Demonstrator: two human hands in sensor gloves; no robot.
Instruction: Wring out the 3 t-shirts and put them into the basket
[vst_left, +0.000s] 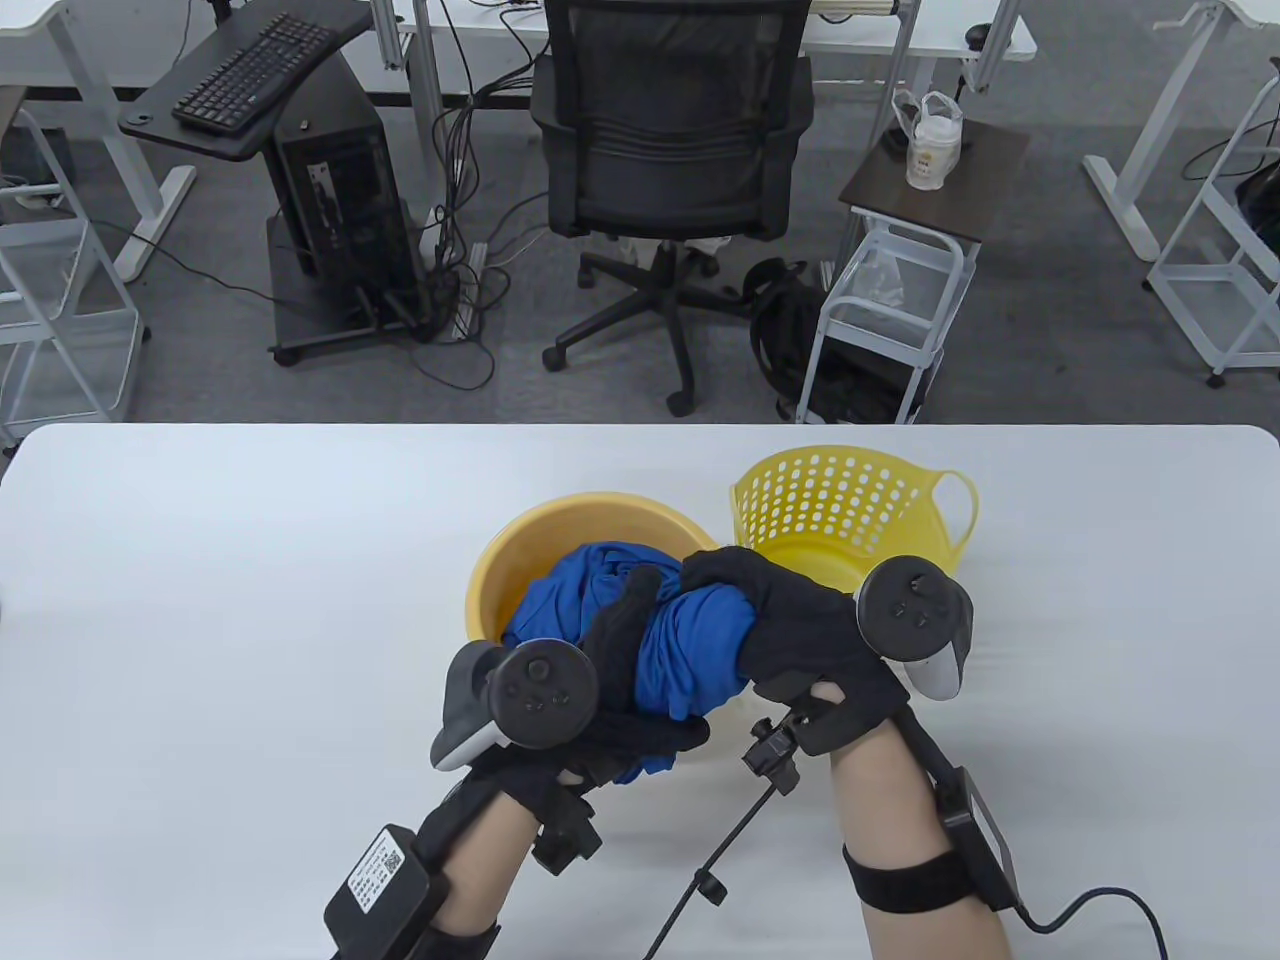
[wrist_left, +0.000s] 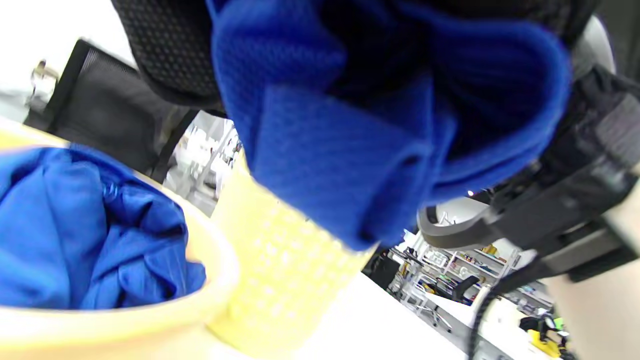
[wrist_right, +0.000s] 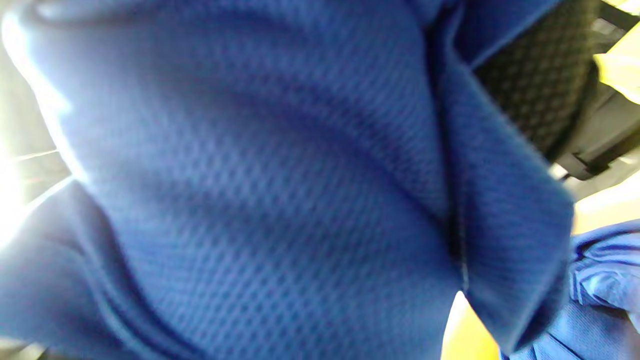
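A bunched blue t-shirt (vst_left: 690, 650) is held above the near rim of a round yellow basin (vst_left: 520, 545). My left hand (vst_left: 625, 665) grips its left end and my right hand (vst_left: 770, 615) grips its right end, both with fingers curled round the cloth. More blue cloth (vst_left: 575, 590) lies in the basin below; in the left wrist view it shows as a crumpled heap (wrist_left: 85, 240). A yellow perforated basket (vst_left: 850, 510) stands just right of the basin, its inside bare where visible. In the right wrist view, blue shirt fabric (wrist_right: 260, 190) fills the frame.
The white table (vst_left: 200, 600) stretches wide to both sides of the containers. A cable (vst_left: 720, 840) runs from my right wrist across the table's front. Beyond the far edge stand an office chair (vst_left: 670, 150), a white trolley (vst_left: 890, 300) and a computer stand (vst_left: 330, 190).
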